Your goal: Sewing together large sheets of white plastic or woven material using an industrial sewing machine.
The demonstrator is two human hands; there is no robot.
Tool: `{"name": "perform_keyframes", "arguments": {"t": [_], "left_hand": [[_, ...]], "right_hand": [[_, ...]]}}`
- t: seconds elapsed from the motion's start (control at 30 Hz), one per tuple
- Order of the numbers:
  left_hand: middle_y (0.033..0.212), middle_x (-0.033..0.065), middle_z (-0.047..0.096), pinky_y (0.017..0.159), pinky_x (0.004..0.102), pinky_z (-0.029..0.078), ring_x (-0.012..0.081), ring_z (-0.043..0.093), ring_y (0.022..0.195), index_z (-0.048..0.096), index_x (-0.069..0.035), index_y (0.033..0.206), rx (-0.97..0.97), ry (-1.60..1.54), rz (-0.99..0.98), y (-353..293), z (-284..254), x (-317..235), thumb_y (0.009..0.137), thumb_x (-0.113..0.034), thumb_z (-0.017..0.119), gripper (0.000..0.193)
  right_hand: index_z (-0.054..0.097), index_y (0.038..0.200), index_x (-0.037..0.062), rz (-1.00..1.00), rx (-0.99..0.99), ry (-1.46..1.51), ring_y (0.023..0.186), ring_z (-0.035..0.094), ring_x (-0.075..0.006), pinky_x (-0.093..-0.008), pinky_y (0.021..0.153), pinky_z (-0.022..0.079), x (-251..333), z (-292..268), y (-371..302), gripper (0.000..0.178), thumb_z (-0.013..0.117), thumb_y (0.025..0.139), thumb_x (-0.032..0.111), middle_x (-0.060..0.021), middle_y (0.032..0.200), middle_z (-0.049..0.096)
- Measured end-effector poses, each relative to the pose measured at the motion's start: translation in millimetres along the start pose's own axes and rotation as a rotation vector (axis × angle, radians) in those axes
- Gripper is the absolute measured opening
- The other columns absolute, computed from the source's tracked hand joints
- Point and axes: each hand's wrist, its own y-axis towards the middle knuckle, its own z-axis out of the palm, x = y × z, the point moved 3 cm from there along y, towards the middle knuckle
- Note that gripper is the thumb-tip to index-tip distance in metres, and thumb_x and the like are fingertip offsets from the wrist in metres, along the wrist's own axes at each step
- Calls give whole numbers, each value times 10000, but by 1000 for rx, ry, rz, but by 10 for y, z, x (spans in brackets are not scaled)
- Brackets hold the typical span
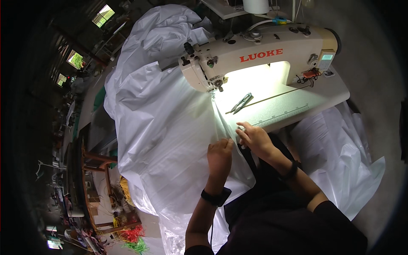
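Observation:
A large sheet of white, plastic-like fabric (170, 131) runs under the needle area of a white sewing machine (255, 49). My left hand (219, 155) is closed on the fabric near its right edge, just in front of the machine bed. Beside it, my right hand (257, 140) has its fingers apart, with nothing seen in them. It hovers by the fabric edge and the front of the bed; whether a fingertip touches the cloth is unclear. On the lit bed lies a pair of thread snips (242, 104), a little beyond my right hand.
More white fabric (333, 148) hangs at the right, below the machine bed. A measuring scale (282, 116) runs along the bed's near edge. To the left stands a wooden frame (106, 182), with red strips (132, 233) and green strips (137, 246) on the floor.

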Motion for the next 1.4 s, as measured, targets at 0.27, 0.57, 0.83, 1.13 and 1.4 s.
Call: {"name": "perform_keyframes", "arguments": {"t": [0.27,0.57,0.83,1.13,1.4], "left_hand": [[887,52,660,729,357,473,227,645,806,701,-62,903,-18,-146,-144,-45,23,51,806,-91,626,125],[869,52,659,713,386,472,265,629,744,710,-75,943,-49,-164,-134,-61,-24,82,802,-61,641,157],[853,45,653,683,374,452,240,631,735,703,-63,932,-164,-238,-182,-107,-64,182,789,-51,647,153],[852,37,646,696,362,450,235,628,738,699,-74,907,-58,-186,-38,-34,8,37,782,-67,649,135],[881,41,663,724,367,443,226,629,791,676,-75,842,-56,-59,-61,-127,62,-167,803,-50,614,78]], "right_hand": [[540,1219,10,-81,-43,-399,707,667,-352,-438,642,523,41,255,153,367,578,949,256,-196,740,666],[427,1372,30,256,603,829,597,617,-125,-254,541,514,-106,374,-721,418,514,964,57,-68,730,625],[534,1204,-19,78,224,258,783,687,-189,-313,705,532,-72,279,-396,384,646,924,218,-153,899,697],[633,1020,-1,52,264,230,674,621,-165,-316,631,504,-194,93,-573,348,480,1011,312,-84,774,639],[618,920,68,-245,-194,-926,741,703,-251,-328,586,555,181,278,318,78,568,909,128,-93,805,679]]}}
